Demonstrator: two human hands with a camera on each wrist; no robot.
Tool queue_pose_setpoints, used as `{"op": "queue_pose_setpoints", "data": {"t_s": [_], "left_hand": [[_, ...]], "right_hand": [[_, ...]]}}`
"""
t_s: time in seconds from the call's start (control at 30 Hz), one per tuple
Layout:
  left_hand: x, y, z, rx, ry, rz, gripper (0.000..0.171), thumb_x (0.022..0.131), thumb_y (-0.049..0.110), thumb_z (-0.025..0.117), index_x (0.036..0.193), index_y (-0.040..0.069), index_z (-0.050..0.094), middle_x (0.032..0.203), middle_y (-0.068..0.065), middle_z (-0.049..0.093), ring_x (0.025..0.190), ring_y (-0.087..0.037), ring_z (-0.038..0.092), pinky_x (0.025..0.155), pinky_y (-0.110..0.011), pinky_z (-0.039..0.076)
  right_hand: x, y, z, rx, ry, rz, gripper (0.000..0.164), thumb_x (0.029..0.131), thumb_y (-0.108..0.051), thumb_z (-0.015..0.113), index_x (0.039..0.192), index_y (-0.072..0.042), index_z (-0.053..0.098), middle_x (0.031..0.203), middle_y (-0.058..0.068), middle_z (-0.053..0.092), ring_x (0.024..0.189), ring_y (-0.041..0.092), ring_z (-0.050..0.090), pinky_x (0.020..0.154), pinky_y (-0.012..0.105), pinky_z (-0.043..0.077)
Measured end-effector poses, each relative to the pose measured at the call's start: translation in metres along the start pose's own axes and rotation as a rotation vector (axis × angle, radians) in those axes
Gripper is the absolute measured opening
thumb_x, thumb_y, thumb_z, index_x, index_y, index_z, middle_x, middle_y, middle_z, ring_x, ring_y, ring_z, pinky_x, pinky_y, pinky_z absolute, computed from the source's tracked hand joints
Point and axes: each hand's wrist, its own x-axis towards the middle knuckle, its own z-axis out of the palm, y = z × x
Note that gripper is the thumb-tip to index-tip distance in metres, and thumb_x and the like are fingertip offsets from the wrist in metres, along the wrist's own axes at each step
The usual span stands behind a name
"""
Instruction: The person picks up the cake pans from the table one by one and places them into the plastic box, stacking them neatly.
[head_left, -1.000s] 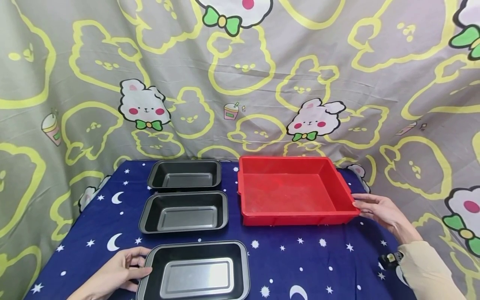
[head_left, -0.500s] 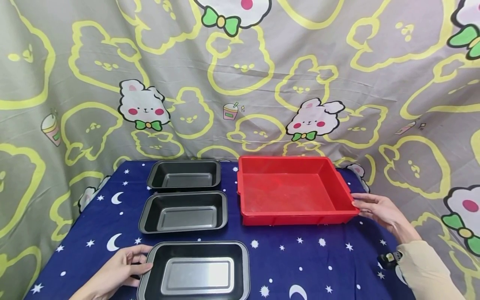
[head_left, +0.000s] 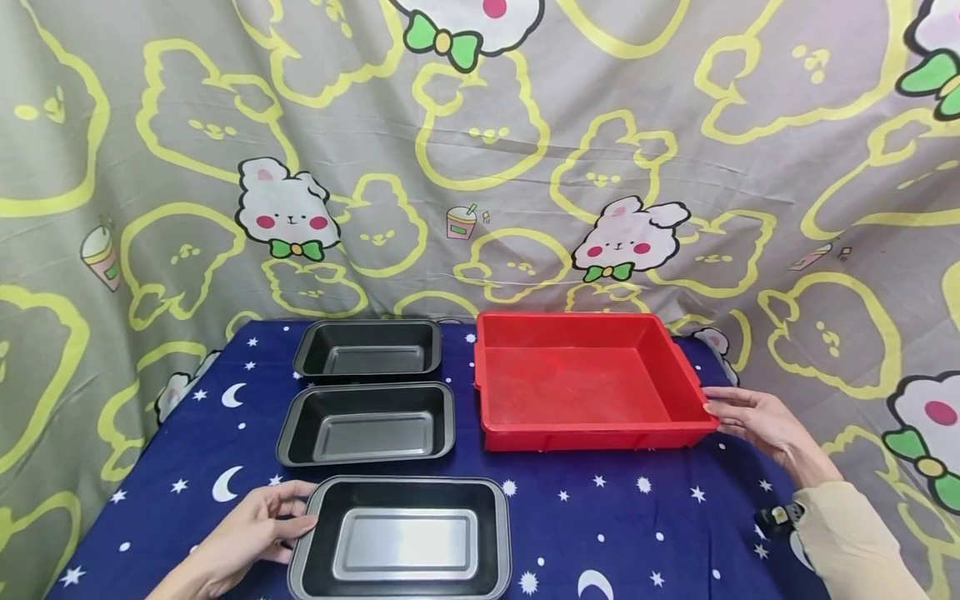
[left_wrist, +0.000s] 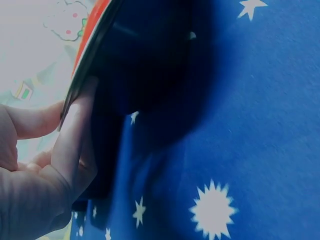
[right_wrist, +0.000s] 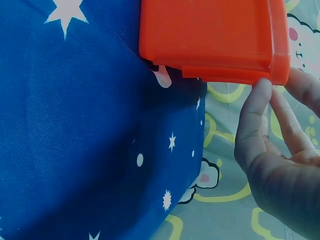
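A dark metal loaf pan is at the front of the table, and my left hand pinches its left rim. In the left wrist view the thumb lies on one side of the rim and the fingers on the other, with dark shadow on the cloth beside the pan. At the back right, a red plastic tray stands with nothing in it. My right hand grips its right rim near the front corner. The right wrist view shows the fingertips right at the tray's edge.
Two more dark loaf pans, a middle one and a rear one, stand in a row behind the held pan, left of the tray. A blue star-patterned cloth covers the table. Behind it hangs a grey cartoon curtain.
The front loaf pan and my left hand have shifted slightly to the right and away from me. My right hand and the red tray have stayed in place.
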Motion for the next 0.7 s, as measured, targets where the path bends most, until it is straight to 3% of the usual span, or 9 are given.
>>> {"op": "queue_pose_setpoints", "data": {"t_s": [0.23, 0.53, 0.7], "left_hand": [[0.008, 0.013, 0.007, 0.006, -0.006, 0.076, 0.061, 0.103, 0.009, 0.064, 0.147, -0.021, 0.033, 0.09, 0.007, 0.062, 0.072, -0.002, 0.061, 0.058, -0.023, 0.06], [0.017, 0.04, 0.015, 0.013, -0.001, 0.131, 0.064, 0.102, 0.008, 0.065, 0.149, -0.021, 0.032, 0.093, 0.005, 0.066, 0.076, -0.004, 0.067, 0.061, -0.026, 0.063], [0.023, 0.055, 0.02, 0.015, 0.016, 0.169, 0.061, 0.102, 0.006, 0.064, 0.149, -0.02, 0.035, 0.094, 0.005, 0.06, 0.079, -0.002, 0.065, 0.06, -0.027, 0.063]], "right_hand": [[-0.002, 0.0, 0.001, 0.063, -0.011, -0.007, 0.028, 0.104, -0.008, 0.066, 0.11, -0.032, 0.076, 0.102, -0.018, 0.078, 0.09, 0.006, 0.077, 0.079, 0.021, 0.065], [0.0, 0.001, -0.001, 0.068, -0.017, -0.008, 0.028, 0.104, -0.007, 0.066, 0.11, -0.033, 0.076, 0.102, -0.017, 0.078, 0.089, 0.006, 0.077, 0.079, 0.021, 0.065], [0.001, 0.002, -0.002, 0.066, -0.018, -0.008, 0.028, 0.104, -0.007, 0.065, 0.11, -0.032, 0.076, 0.102, -0.017, 0.078, 0.089, 0.006, 0.077, 0.079, 0.021, 0.065]]}}
